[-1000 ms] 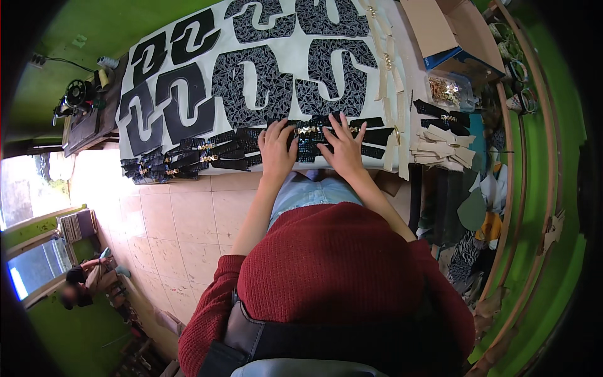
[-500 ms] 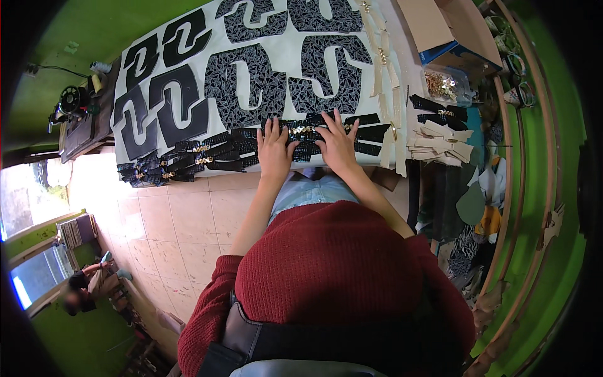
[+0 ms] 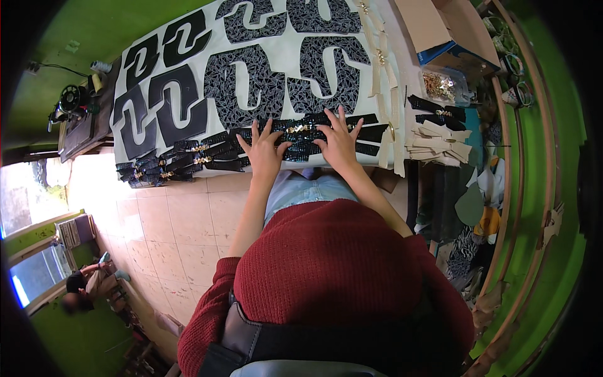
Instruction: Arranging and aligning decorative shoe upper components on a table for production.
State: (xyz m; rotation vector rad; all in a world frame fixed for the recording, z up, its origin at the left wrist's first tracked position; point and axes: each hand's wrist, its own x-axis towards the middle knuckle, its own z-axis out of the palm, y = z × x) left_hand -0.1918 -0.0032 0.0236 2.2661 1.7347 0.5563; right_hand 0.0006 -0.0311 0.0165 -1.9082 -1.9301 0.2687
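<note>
Left hand (image 3: pixel 262 152): open and flat, fingers spread wide, pressing down on the black straps (image 3: pixel 301 141).
Right hand (image 3: pixel 339 143): open and flat too, fingers spread, palm down on the same straps.
Straps: shiny black, lying in a row along the near edge of the white sheet (image 3: pixel 276 66), right under both hands, reaching out past each side.
Gold clasp (image 3: pixel 296 129): small and shiny, on the straps between the 2 hands, just beyond the fingertips.
More straps (image 3: pixel 173 164): another dark bunch with gold bits, off to the left of the left hand, on the floor edge of the sheet.
Black shapes (image 3: pixel 251 81): big curvy cut pieces, some plain black, some with a crackle pattern, lying on the sheet beyond the hands.
Tan pieces (image 3: pixel 440 139): a pale stack to the right of the right hand.
Box (image 3: pixel 440 25): brown cardboard, far right, beyond the tan pieces.
Sewing machine (image 3: pixel 69 103): dark, far left, well apart from the hands.
Floor (image 3: pixel 182 220): pale tiles, near side of the sheet.
Sweater (image 3: pixel 339 264): red, on the person, sleeves pushed up.
</note>
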